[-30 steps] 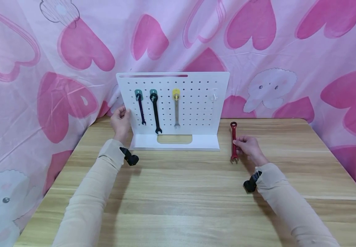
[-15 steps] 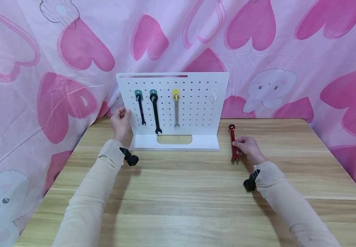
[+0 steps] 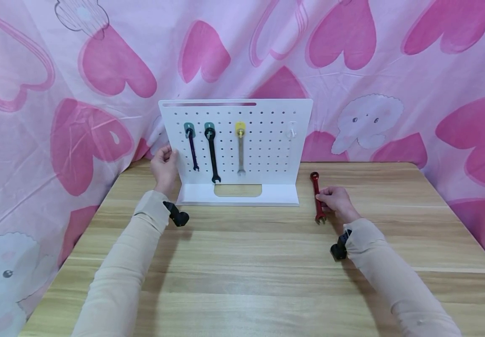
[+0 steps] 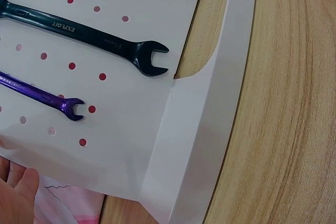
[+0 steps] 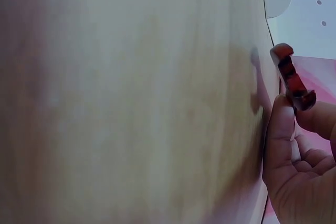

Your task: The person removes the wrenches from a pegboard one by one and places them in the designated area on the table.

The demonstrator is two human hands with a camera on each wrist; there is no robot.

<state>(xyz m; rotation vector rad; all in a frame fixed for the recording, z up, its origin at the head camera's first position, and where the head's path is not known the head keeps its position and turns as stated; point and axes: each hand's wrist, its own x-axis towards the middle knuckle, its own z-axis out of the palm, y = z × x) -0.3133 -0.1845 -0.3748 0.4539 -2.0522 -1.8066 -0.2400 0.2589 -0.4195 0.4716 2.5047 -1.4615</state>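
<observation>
My right hand [image 3: 336,202] pinches a red combination wrench [image 3: 317,199] between thumb and fingers, right of the white pegboard [image 3: 267,154]. The ring end points away, and the open-ended jaw [image 5: 294,80] faces the right wrist camera. At the pegboard's left edge, my left hand [image 3: 164,169] holds the board with thumb and fingers; part of it shows in the left wrist view's lower corner. On the board hang a small purple wrench [image 4: 42,95], a larger dark green-black wrench [image 4: 79,31] and a silver wrench [image 3: 241,157]. A clear hook [image 3: 292,131] at the right carries nothing.
The pegboard's base [image 3: 196,194], with a rounded cutout, stands on the wooden table [image 3: 242,271]. Behind the table hangs a pink curtain [image 3: 242,56] with hearts. Green hooks [image 3: 209,127] and a yellow hook [image 3: 240,125] hold the hanging wrenches.
The red wrench's ring end has dipped and tilted slightly left, toward the board. My right hand has shifted a little left. The left hand and pegboard stay in place.
</observation>
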